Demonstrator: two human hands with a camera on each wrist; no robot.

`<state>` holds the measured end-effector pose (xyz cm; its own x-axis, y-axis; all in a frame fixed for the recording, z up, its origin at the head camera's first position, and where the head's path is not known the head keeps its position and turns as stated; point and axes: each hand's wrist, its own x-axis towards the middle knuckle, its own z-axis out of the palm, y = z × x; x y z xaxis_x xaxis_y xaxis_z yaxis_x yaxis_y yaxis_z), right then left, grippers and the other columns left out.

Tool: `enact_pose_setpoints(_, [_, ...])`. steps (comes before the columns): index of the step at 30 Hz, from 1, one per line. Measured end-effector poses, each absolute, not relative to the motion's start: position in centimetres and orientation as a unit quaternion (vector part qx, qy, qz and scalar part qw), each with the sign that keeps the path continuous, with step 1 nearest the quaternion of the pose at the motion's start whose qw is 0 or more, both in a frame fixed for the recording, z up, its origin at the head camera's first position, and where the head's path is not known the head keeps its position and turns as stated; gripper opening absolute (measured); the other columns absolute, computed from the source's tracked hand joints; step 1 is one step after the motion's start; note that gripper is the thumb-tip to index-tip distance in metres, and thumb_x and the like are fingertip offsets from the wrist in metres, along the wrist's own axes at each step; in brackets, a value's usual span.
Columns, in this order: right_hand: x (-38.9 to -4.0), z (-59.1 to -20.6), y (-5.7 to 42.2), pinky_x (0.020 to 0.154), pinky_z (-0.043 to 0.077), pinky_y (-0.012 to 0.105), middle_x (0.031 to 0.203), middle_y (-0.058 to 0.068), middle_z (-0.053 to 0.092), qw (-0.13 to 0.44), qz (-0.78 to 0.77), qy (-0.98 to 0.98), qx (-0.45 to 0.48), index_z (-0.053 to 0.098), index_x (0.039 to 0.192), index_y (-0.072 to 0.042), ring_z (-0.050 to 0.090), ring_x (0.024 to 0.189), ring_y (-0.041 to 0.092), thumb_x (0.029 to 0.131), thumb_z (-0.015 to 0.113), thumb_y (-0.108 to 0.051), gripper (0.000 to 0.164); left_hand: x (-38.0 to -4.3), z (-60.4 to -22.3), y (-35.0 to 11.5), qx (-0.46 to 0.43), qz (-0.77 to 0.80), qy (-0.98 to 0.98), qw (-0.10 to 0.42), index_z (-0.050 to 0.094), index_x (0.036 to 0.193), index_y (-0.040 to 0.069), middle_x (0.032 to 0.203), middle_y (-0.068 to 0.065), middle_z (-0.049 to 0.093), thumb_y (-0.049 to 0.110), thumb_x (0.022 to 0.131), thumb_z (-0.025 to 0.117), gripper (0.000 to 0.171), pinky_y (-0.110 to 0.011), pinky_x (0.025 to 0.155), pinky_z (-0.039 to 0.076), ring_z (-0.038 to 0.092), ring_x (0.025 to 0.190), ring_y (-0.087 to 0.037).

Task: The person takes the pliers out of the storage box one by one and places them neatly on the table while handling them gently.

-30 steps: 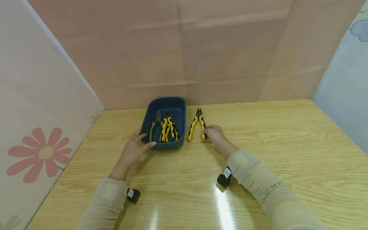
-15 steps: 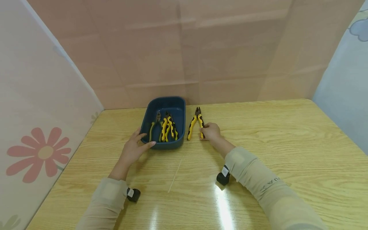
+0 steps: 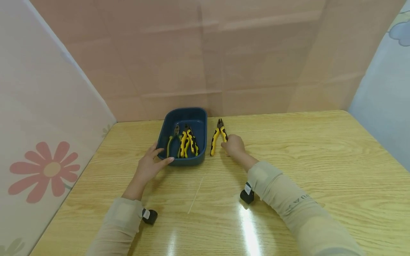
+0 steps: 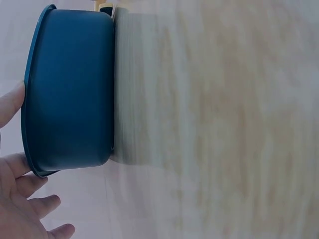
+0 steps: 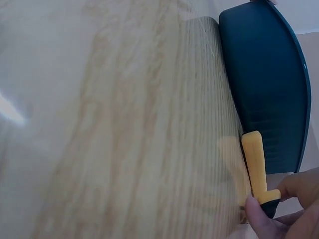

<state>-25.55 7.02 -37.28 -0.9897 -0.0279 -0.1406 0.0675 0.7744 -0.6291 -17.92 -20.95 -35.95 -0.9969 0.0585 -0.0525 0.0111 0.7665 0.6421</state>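
A blue plastic basin [image 3: 189,162] stands near the table's back edge, with several yellow-and-black pliers [image 3: 189,142] lying in it. My left hand [image 3: 149,167] rests at its front left corner, thumb over the front rim and other fingers spread along the left side. In the left wrist view the fingertips [image 4: 50,204] reach past the basin's edge. Just right of the basin, another pair of pliers [image 3: 214,140] lies on the table, handles spread and head pointing away. My right hand [image 3: 235,146] pinches the end of its right handle between thumb and finger, hiding that end.
The wooden table [image 3: 288,160] stretches to both sides and toward me. A pinkish-brown sheet [image 3: 224,60] hangs behind its back edge. A patterned wall [image 3: 57,106] borders the left side. A thin pale line [image 3: 196,195] runs across the tabletop in front of the basin.
My right hand has moved slightly away from me and left, still on the pliers' handle, and the pliers have shifted a little the same way. My left hand and the basin stay put.
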Motion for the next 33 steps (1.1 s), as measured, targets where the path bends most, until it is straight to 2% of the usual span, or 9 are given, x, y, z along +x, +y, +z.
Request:
enact_pose_setpoints(5, [-25.73, -37.04, 6.78, 0.036, 0.032, 0.019, 0.050, 0.003, 0.049, 0.090, -0.270, 0.959, -0.001, 0.053, 0.062, -0.003, 0.042, 0.038, 0.010, 0.085, 0.051, -0.017, 0.027, -17.92, -35.91, -20.99, 0.015, 0.338, 0.940, 0.037, 0.036, 0.131, 0.003, 0.144, -0.007, 0.006, 0.061, 0.072, 0.052, 0.084, -0.059, 0.090, 0.023, 0.012, 0.125, -0.040])
enact_pose_setpoints(8, [-25.81, -36.96, 6.71, 0.035, 0.029, 0.018, 0.049, 0.002, 0.045, 0.099, -0.257, 0.961, 0.001, 0.050, 0.057, -0.006, 0.039, 0.038, 0.010, 0.086, 0.050, -0.016, 0.030, -17.95, -35.93, -21.00, 0.017, 0.338, 0.941, 0.034, 0.036, 0.131, 0.003, 0.144, -0.008, 0.007, 0.061, 0.072, 0.053, 0.084, -0.059, 0.090, 0.023, 0.011, 0.125, -0.039])
enact_pose_setpoints(14, [-25.67, -37.07, 7.07, 0.037, 0.029, 0.020, 0.054, 0.002, 0.040, 0.095, -0.238, 0.967, -0.007, 0.046, 0.057, -0.008, 0.036, 0.043, 0.012, 0.085, 0.050, -0.015, 0.030, -17.94, -36.08, -20.66, 0.021, 0.342, 0.939, 0.032, 0.038, 0.130, 0.003, 0.143, -0.009, 0.008, 0.060, 0.073, 0.053, 0.083, -0.061, 0.090, 0.021, 0.010, 0.125, -0.039])
enact_pose_setpoints(20, [-25.51, -37.02, 7.21, 0.035, 0.027, 0.019, 0.051, 0.001, 0.036, 0.093, -0.237, 0.967, -0.019, 0.042, 0.054, -0.009, 0.034, 0.041, 0.011, 0.084, 0.050, -0.013, 0.031, -17.92, -35.96, -20.61, 0.021, 0.344, 0.938, 0.038, 0.037, 0.130, 0.003, 0.144, -0.008, 0.007, 0.060, 0.073, 0.053, 0.082, -0.062, 0.089, 0.020, 0.010, 0.125, -0.040])
enact_pose_setpoints(28, [-25.54, -36.88, 7.01, 0.035, 0.026, 0.019, 0.050, 0.001, 0.038, 0.089, -0.274, 0.958, -0.009, 0.043, 0.054, -0.009, 0.033, 0.040, 0.011, 0.081, 0.048, -0.007, 0.027, -18.10, -35.74, -20.99, 0.023, 0.341, 0.939, 0.036, 0.036, 0.131, 0.003, 0.144, -0.006, 0.006, 0.062, 0.072, 0.052, 0.084, -0.062, 0.090, 0.020, 0.009, 0.125, -0.039])
enact_pose_setpoints(33, [-25.25, -37.11, 7.10, 0.038, 0.028, 0.021, 0.054, 0.003, 0.039, 0.074, -0.299, 0.951, -0.012, 0.045, 0.061, -0.006, 0.036, 0.043, 0.013, 0.080, 0.050, -0.006, 0.020, -17.98, -35.78, -21.03, 0.022, 0.339, 0.940, 0.039, 0.036, 0.131, 0.002, 0.144, -0.008, 0.006, 0.060, 0.073, 0.052, 0.083, -0.063, 0.089, 0.018, 0.009, 0.126, -0.039])
